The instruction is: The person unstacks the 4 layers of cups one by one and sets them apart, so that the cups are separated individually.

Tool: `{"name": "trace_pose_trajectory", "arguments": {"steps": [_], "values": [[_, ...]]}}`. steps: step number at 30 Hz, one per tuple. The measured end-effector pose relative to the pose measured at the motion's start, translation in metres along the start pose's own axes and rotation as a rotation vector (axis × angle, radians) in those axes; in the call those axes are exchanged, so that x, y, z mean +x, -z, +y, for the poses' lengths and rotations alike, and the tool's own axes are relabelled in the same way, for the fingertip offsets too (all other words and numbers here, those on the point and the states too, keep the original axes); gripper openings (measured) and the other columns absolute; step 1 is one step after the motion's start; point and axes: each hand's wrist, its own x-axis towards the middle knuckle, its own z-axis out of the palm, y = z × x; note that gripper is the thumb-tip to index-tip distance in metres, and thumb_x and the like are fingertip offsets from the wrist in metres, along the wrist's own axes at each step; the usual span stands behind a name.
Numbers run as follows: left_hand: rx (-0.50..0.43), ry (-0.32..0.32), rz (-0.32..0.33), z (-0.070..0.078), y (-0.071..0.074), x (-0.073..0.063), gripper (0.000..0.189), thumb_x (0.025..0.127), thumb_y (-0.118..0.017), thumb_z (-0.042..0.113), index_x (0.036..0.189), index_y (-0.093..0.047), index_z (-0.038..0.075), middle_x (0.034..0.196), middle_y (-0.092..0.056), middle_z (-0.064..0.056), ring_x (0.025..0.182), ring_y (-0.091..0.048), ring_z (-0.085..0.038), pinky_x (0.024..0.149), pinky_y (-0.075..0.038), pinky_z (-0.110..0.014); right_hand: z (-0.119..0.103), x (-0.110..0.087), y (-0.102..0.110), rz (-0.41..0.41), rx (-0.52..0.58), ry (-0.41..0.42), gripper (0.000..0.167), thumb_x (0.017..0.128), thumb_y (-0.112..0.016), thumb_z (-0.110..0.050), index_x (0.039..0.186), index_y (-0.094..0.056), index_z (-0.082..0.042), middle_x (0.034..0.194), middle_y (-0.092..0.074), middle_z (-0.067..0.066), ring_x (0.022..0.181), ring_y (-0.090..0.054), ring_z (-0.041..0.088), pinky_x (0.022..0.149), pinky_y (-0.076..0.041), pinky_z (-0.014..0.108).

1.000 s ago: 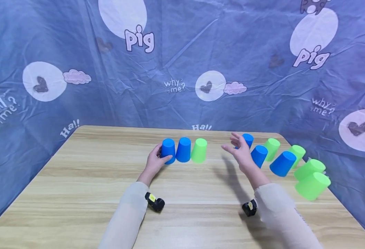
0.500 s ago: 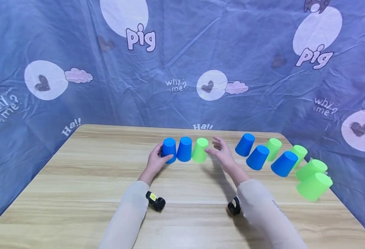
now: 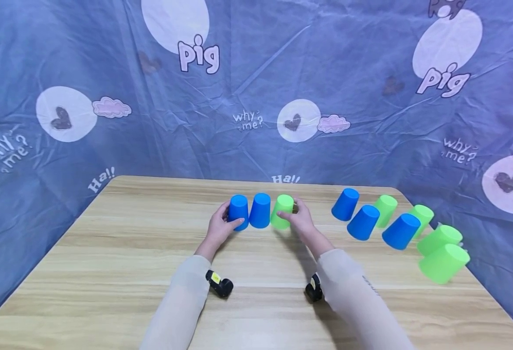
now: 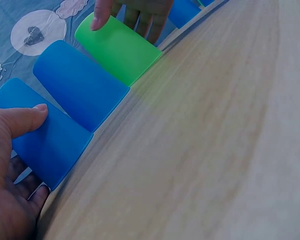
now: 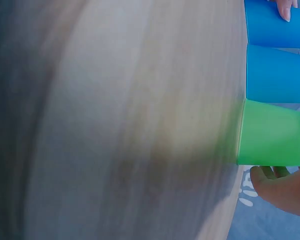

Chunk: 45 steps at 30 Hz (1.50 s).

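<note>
Three upside-down cups stand in a row on the wooden table. My left hand [image 3: 219, 229] holds the leftmost blue cup [image 3: 238, 209], thumb across its front and fingers behind it; the left wrist view shows the thumb [image 4: 32, 118] flat on the blue wall. In the middle stands another blue cup [image 3: 260, 210], untouched by either hand. At the right end, my right hand [image 3: 302, 224] is around the green cup [image 3: 282, 204], with the thumb over its front and the fingers along its far right side. In the right wrist view, fingers [image 5: 270, 175] sit right against the green cup's side.
On the right of the table [image 3: 256, 311] stand more upturned cups: a blue cup [image 3: 345, 204], another blue cup [image 3: 363, 222], a third blue cup [image 3: 400, 231], and several green ones, including a green cup [image 3: 444, 263] nearest me. A printed blue cloth [image 3: 238, 73] hangs behind.
My right hand has moved left from beside the blue cups on the right to the green cup and come around it. My left hand has stayed on its blue cup.
</note>
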Motion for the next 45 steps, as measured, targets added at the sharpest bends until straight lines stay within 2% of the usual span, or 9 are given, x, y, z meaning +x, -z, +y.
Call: {"name": "trace_pose_trajectory", "arguments": {"steps": [9, 21, 32, 38, 45], "values": [[0.009, 0.006, 0.004, -0.001, 0.0, -0.002, 0.062, 0.077, -0.066, 0.013, 0.13, -0.035, 0.005, 0.128, -0.039, -0.017, 0.116, -0.036, -0.03, 0.094, -0.03, -0.042, 0.002, 0.0, -0.006, 0.064, -0.001, -0.025, 0.06, 0.071, -0.065, -0.002, 0.124, -0.037, -0.001, 0.119, -0.043, 0.021, 0.109, -0.039, 0.032, 0.092, -0.032, 0.042], [0.023, 0.016, -0.004, 0.0, 0.001, -0.002, 0.062, 0.077, -0.065, 0.014, 0.131, -0.035, 0.005, 0.128, -0.039, -0.017, 0.116, -0.035, -0.031, 0.094, -0.03, -0.043, 0.001, -0.003, -0.002, 0.075, 0.014, -0.029, 0.058, 0.073, -0.065, -0.004, 0.125, -0.04, -0.006, 0.123, -0.042, 0.016, 0.114, -0.037, 0.028, 0.095, -0.028, 0.039], [0.023, 0.014, 0.002, 0.0, 0.001, -0.002, 0.062, 0.076, -0.066, 0.013, 0.13, -0.036, 0.005, 0.127, -0.04, -0.017, 0.115, -0.037, -0.031, 0.094, -0.03, -0.042, -0.011, -0.015, 0.016, 0.073, 0.039, 0.009, 0.056, 0.075, -0.063, -0.003, 0.125, -0.039, -0.003, 0.122, -0.043, 0.017, 0.113, -0.038, 0.028, 0.095, -0.03, 0.037], [0.02, 0.025, -0.003, 0.001, 0.0, -0.002, 0.062, 0.077, -0.066, 0.014, 0.13, -0.035, 0.005, 0.128, -0.039, -0.017, 0.116, -0.036, -0.031, 0.094, -0.03, -0.043, -0.016, -0.022, 0.031, 0.06, 0.052, 0.014, 0.059, 0.076, -0.062, -0.004, 0.129, -0.035, -0.003, 0.126, -0.039, 0.017, 0.116, -0.035, 0.028, 0.095, -0.029, 0.037], [0.02, 0.023, -0.007, 0.002, 0.0, -0.001, 0.062, 0.077, -0.066, 0.014, 0.13, -0.036, 0.006, 0.129, -0.038, -0.016, 0.117, -0.035, -0.03, 0.094, -0.03, -0.043, -0.021, -0.033, 0.05, 0.084, 0.034, 0.047, 0.057, 0.077, -0.064, -0.006, 0.127, -0.038, -0.004, 0.123, -0.042, 0.016, 0.114, -0.038, 0.027, 0.093, -0.032, 0.037]]}}
